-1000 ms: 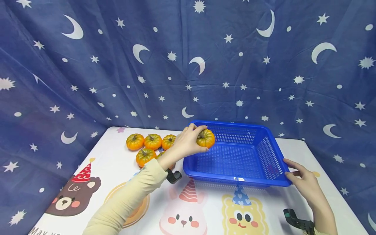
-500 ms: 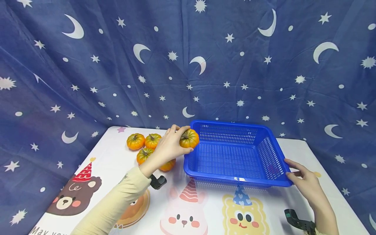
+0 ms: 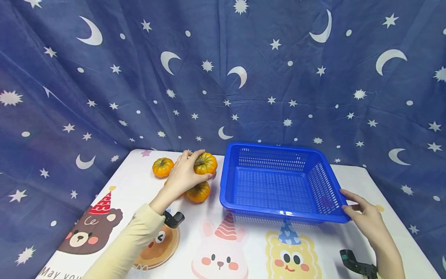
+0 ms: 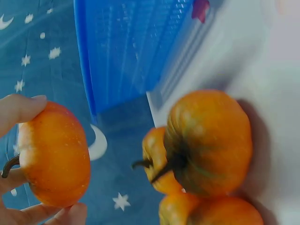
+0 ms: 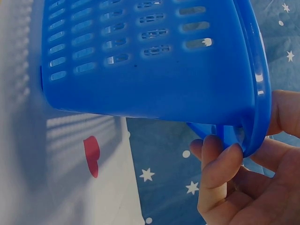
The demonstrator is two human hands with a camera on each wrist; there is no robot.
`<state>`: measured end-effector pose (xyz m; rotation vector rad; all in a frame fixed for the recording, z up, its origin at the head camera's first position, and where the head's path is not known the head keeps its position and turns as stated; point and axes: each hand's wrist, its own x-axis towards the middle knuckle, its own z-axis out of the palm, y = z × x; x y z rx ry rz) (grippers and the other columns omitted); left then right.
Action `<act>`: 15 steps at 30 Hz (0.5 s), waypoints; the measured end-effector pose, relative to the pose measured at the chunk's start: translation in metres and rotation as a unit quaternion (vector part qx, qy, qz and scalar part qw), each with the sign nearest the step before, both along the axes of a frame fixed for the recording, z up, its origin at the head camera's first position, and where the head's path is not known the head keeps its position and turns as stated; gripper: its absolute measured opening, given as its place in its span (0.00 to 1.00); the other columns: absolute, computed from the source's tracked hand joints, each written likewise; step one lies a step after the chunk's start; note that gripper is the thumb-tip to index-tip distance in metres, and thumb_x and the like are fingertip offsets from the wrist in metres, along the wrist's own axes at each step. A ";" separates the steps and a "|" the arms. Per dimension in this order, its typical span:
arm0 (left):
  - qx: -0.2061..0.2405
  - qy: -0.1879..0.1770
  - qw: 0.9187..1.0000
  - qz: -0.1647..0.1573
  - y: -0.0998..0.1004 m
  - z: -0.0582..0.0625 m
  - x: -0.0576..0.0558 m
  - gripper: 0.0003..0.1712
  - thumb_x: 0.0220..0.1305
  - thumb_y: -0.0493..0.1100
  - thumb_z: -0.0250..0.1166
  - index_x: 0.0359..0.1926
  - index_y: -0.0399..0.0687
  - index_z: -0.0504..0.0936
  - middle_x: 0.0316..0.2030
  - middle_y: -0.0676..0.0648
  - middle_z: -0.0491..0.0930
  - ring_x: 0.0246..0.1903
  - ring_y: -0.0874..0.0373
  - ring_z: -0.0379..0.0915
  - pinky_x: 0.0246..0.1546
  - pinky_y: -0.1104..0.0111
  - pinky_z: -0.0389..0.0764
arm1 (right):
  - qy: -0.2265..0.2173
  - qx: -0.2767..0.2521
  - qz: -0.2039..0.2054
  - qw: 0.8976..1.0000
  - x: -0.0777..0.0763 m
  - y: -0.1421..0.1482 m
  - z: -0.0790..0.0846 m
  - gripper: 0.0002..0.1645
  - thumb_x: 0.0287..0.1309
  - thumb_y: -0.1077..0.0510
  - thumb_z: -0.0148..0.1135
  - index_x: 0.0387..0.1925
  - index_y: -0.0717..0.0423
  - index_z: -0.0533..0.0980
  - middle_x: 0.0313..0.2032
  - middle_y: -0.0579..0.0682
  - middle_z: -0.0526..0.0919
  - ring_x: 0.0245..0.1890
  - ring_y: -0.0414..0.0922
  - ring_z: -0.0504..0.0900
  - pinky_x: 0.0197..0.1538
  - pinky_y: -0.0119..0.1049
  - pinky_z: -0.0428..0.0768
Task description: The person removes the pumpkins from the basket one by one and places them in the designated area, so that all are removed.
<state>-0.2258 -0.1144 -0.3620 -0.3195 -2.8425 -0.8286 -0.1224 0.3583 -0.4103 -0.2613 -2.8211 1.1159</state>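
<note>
My left hand (image 3: pixel 182 176) grips a small orange-green pumpkin (image 3: pixel 205 163), raised near the other pumpkins at the table's back left. In the left wrist view, fingertips and thumb close round this held pumpkin (image 4: pixel 58 157), its stem pointing toward the palm. One pumpkin (image 3: pixel 162 167) sits left of that hand and another (image 3: pixel 198 192) just below it; the hand and wrist hide others. At the right, my right hand (image 3: pixel 366 219) holds the right rim of a blue plastic basket (image 3: pixel 271 190). The right wrist view shows its fingers curled at the basket's rim (image 5: pixel 260 89).
A white tablecloth (image 3: pixel 216 224) printed with cartoon animals covers the table. Behind it hangs a dark blue curtain (image 3: pixel 195 89) with moons and stars. Each wrist wears a black camera mount; the right one (image 3: pixel 357 265) sits low near the table's front.
My left hand has moved left with the pumpkin, from over the basket's left edge to beside the other pumpkins. My right hand stays at the basket's rim.
</note>
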 end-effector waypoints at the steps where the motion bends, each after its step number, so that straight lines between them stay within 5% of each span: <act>1: 0.001 -0.003 1.000 0.005 -0.004 -0.001 0.000 0.46 0.45 0.57 0.74 0.67 0.58 0.68 0.49 0.40 0.69 0.48 0.45 0.69 0.46 0.51 0.75 | -0.001 0.000 0.000 1.000 0.000 0.000 0.000 0.30 0.67 0.57 0.51 0.67 0.65 0.62 0.56 0.73 0.71 0.30 0.16 0.65 0.31 0.24 0.73; 15: 0.012 -0.014 0.997 0.071 -0.060 -0.005 -0.003 0.47 0.50 0.58 0.72 0.69 0.53 0.64 0.57 0.34 0.66 0.54 0.36 0.67 0.48 0.41 0.72 | 0.007 0.000 0.006 1.000 0.000 0.000 0.000 0.30 0.67 0.57 0.51 0.67 0.66 0.63 0.57 0.73 0.71 0.31 0.16 0.65 0.31 0.24 0.72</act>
